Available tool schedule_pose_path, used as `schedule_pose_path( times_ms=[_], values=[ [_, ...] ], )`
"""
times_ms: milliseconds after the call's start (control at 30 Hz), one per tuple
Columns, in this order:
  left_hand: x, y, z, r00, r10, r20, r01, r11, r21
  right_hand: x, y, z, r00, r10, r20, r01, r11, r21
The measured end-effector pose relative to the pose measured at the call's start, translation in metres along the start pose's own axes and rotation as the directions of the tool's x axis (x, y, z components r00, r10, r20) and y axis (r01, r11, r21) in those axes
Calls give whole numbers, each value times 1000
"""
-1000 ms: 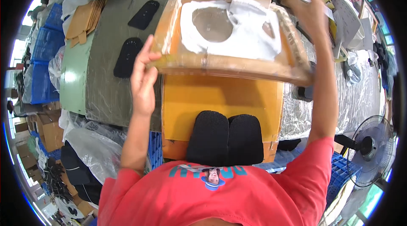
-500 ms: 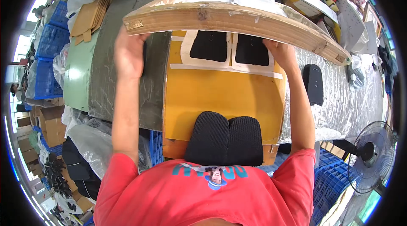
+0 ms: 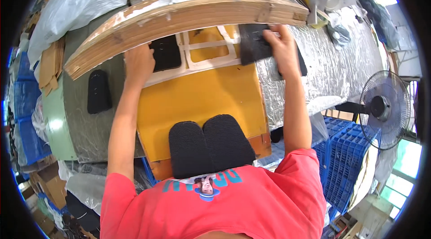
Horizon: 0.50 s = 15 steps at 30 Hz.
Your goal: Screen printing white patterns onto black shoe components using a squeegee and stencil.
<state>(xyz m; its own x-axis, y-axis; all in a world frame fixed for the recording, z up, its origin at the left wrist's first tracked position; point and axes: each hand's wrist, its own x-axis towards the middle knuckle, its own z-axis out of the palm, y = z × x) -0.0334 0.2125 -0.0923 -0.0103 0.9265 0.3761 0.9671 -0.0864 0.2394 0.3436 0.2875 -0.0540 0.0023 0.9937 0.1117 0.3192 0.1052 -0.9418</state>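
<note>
A black insole-shaped piece, slightly blurred, hangs from my right hand, pinched at its right edge beside the white frame strips. My left hand has its closed fingers at the left edge of another black insole-shaped piece, which lies in the left white outline. Some left fingertips are hidden. The right outline shows bare yellow board. Above both hands a thick wooden frame stands raised. Two ribbed black pieces lie side by side at the board's near edge, against my shirt.
One black piece lies on the grey table at the left; another is partly behind my right hand. A fan and blue crates stand at the right. Plastic bags and cardboard sheets fill the far left.
The view has turned to the right. My right hand has lifted the black piece out of the right outline and moved it rightward. My left hand has come to the left piece.
</note>
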Motion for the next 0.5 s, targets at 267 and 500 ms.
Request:
schedule_pose_path(
  times_ms=[267,500],
  values=[
    [-2,-7,-4,1000,-4,22,6,998,-70,4,86,-150,988,93,-121,-129,934,-333],
    [-58,-46,-81,872,-486,-62,262,568,-780,4,98,-121,987,-112,-118,14,781,-625]
  ],
)
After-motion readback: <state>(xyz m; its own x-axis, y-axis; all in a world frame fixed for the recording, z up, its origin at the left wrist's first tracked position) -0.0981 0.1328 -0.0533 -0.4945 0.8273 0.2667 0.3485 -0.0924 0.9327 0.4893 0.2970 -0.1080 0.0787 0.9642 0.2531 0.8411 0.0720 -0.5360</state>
